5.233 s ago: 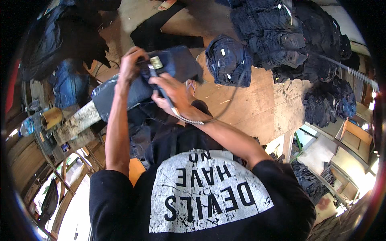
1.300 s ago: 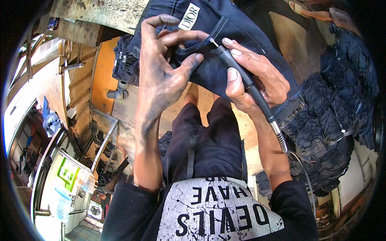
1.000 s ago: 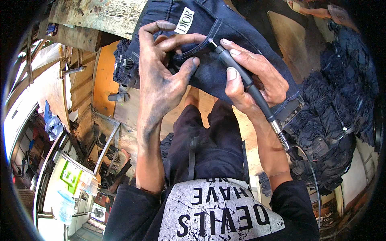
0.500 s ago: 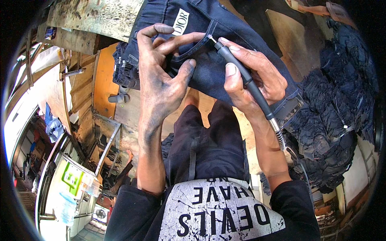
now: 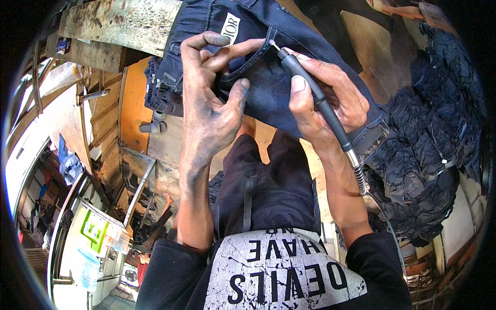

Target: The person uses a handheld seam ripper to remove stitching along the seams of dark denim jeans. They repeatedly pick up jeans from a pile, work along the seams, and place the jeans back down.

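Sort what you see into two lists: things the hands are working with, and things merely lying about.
In use:
left hand
right hand
dark denim jeans
pen-shaped rotary tool

Lying about:
pile of dark jeans
worn wooden plank
metal frame

Dark denim jeans [image 5: 268, 88]; matt black tool [image 5: 315, 95]; rough wooden plank [image 5: 119, 23].

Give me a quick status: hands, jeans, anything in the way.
Left hand pinching the dark jeans. Right hand grips the pen-shaped rotary tool, tip at the fabric. Nothing blocking.
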Available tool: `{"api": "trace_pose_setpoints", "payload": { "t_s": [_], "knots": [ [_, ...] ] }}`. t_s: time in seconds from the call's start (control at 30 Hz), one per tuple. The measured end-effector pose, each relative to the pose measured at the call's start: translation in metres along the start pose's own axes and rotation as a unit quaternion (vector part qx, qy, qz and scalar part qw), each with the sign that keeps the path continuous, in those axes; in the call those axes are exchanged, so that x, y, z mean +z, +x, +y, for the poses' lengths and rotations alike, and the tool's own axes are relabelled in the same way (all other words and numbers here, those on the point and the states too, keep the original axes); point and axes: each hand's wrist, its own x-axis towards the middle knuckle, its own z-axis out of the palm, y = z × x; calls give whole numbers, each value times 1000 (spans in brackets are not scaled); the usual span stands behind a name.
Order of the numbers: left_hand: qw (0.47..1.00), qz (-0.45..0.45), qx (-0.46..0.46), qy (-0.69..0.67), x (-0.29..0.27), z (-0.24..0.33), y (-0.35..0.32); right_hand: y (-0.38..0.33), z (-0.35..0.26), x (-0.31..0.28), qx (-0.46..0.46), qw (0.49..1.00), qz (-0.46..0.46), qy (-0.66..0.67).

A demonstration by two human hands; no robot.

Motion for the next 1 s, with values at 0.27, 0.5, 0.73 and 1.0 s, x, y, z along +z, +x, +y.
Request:
{"api": "trace_pose_setpoints", "payload": {
  "t_s": [0.27, 0.5, 0.73, 1.0],
  "knots": [
    [998, -6, 45, 36, -1, -1, 3, 0, -4, 1, 29, 999, 23, -13],
    [1000, 16, 6, 2, 3, 8, 1, 0, -3, 2, 24, 999, 35, -20],
    [1000, 21, -14, 16, 0, 14, 0, 0, -4, 1, 35, 998, 37, -34],
    [1000, -1, -3, 14, -3, 12, 0, 0, -6, 0, 30, 999, 28, -9]
  ]
}}
